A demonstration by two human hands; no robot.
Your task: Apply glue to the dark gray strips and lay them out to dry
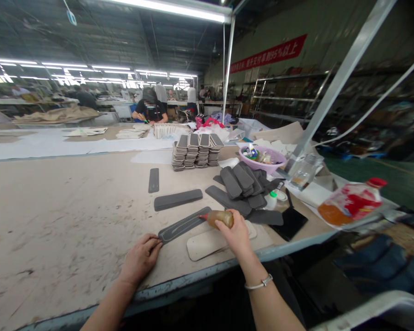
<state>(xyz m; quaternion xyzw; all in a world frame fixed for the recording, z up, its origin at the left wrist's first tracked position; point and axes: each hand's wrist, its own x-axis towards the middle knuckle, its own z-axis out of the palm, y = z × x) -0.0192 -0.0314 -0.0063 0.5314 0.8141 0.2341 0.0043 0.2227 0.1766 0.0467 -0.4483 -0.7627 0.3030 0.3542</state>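
Note:
My right hand is wrapped round a glue bottle that lies almost level, its red nozzle at the right end of a dark grey strip. A pale glue line runs in a long loop on that strip. My left hand has its fingertips closed on the strip's left end. Under the bottle and right hand lie cream strips, partly hidden. Beyond the glued strip are another grey strip and a shorter grey piece.
Neat stacks of strips stand at the back, with a loose pile of grey strips nearer. Right of them are a purple basin, a glass jar and a red-capped jug. A metal post slants up. Another person works across the table.

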